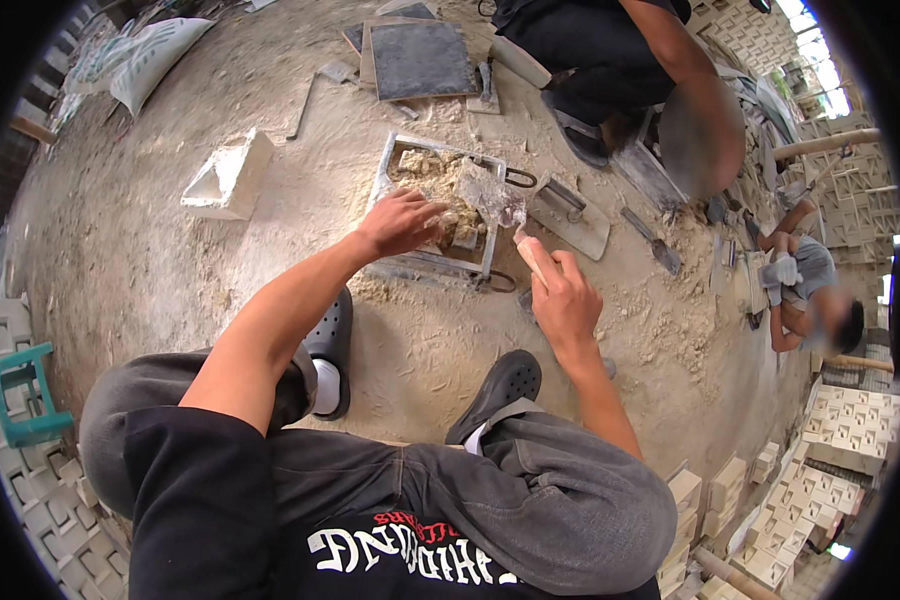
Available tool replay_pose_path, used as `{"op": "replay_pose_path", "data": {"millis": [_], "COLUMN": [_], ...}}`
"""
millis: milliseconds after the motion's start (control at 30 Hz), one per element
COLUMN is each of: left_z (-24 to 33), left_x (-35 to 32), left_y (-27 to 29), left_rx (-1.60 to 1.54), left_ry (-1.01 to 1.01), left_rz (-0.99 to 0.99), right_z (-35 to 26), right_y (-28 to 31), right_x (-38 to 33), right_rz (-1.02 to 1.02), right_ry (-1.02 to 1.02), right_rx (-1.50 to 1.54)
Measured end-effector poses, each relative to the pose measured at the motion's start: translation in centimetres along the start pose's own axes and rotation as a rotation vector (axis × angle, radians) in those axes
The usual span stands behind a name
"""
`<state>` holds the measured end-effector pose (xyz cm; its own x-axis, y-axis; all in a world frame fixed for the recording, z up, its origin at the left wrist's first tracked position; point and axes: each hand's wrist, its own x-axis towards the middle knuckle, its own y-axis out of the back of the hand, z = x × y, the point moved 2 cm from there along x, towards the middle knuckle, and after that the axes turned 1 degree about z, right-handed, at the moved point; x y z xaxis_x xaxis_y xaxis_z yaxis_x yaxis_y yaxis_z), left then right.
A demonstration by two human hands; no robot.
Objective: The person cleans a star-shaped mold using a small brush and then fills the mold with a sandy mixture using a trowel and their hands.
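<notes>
My right hand (567,302) is wrapped round the light handle of a trowel (487,192). The trowel's mortar-smeared blade lies over the right side of a rectangular metal mould (381,166) on the ground. Crumbly, damp-looking mortar (423,162) partly fills the mould, with lumps standing up in it. My left hand (402,221) reaches over the mould's near left part, its fingers stretched out above the mortar; whether the fingertips touch it I cannot tell. Dark loop handles (497,283) stick out at the mould's right side.
A steel float (571,216) and another trowel (652,240) lie to the right. A whitish hollow block (228,178) stands at left. Beyond are dark square boards (423,60) and a thin rod (302,107). One co-worker crouches at the far right, another further right. Patterned blocks (852,425) are stacked at right.
</notes>
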<state>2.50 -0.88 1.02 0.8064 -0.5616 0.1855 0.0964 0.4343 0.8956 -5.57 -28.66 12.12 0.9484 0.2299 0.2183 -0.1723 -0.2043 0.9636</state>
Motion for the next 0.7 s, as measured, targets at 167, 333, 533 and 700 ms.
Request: {"op": "replay_pose_path", "data": {"millis": [167, 333, 533, 700], "left_z": [-1.3, -2.4, -2.0, -2.3], "left_x": [-1.7, -2.6, -2.4, -2.7], "left_y": [0.5, 1.0, 0.9, 0.5], "left_rx": [0.142, 0.154, 0.161, 0.140], "left_ry": [0.038, 0.102, 0.117, 0.142], "left_rz": [0.294, 0.317, 0.357, 0.400], "right_z": [-0.3, -0.8, -0.2, -0.2], "right_y": [-0.6, -1.2, -0.6, 0.6], "right_x": [-1.2, -1.0, -0.6, 0.4], "right_rz": [0.076, 0.086, 0.041, 0.049], "right_ry": [0.027, 0.256, 0.270, 0.303], "right_rx": [0.032, -0.081, -0.151, -0.172]}}
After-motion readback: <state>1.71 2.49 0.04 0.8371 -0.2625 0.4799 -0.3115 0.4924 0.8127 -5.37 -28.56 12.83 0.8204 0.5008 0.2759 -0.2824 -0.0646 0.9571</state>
